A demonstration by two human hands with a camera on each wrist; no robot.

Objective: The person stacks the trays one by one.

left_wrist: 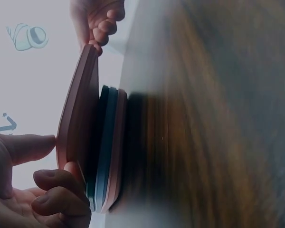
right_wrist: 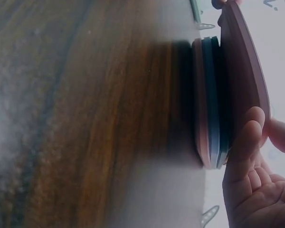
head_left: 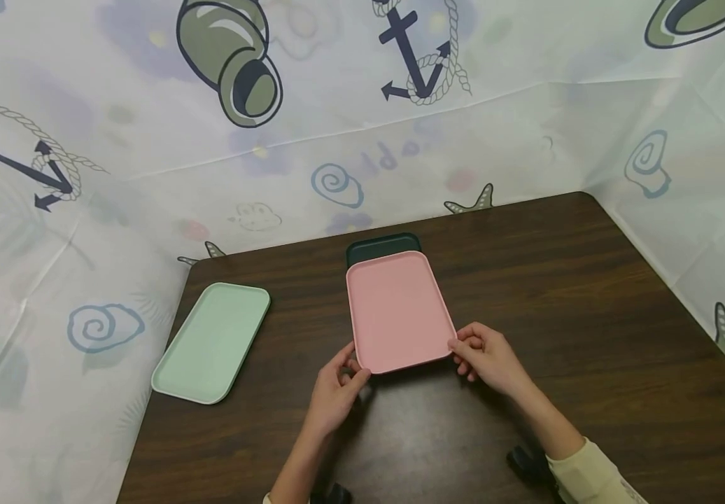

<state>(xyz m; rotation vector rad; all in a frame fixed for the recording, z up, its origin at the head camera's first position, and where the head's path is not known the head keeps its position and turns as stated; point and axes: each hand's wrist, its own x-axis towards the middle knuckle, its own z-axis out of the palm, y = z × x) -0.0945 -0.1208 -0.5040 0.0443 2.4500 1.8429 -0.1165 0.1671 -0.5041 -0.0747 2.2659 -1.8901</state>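
Observation:
A pink rectangular tray [head_left: 400,311] is held at its two near corners, raised and tilted over a small stack. My left hand [head_left: 332,395] pinches the near left corner, thumb on the rim and fingers curled beneath. At the near right corner my right hand [head_left: 490,358] pinches the rim the same way. Under it, a dark green tray [head_left: 384,247] peeks out at the far end. Both wrist views show that stack edge-on: dark green on top, then a blue tray [left_wrist: 106,147], then another pinkish tray [right_wrist: 202,109] at the bottom.
A light green tray [head_left: 211,343] lies by the left edge of the dark wooden table [head_left: 558,294]. Patterned cloth [head_left: 337,126] with anchors and shells hangs behind and along the sides. Black wrist straps [head_left: 526,463] show near the front.

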